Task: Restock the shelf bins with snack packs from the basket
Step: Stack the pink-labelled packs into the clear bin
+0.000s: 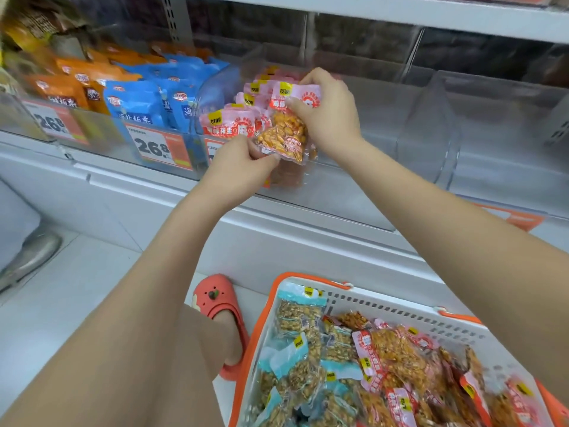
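Note:
A pink-topped pack of orange peanuts is held over the clear shelf bin. My right hand pinches its pink top edge. My left hand grips its lower corner at the bin's front. Several more pink packs stand in the same bin behind it. On the floor at lower right, the white basket with an orange rim holds several pink packs and blue-topped packs.
Left of the pink bin are bins of blue packs and orange packs with price tags. To the right stands an empty clear bin. My foot in a red clog is beside the basket; another person's grey shoe at left.

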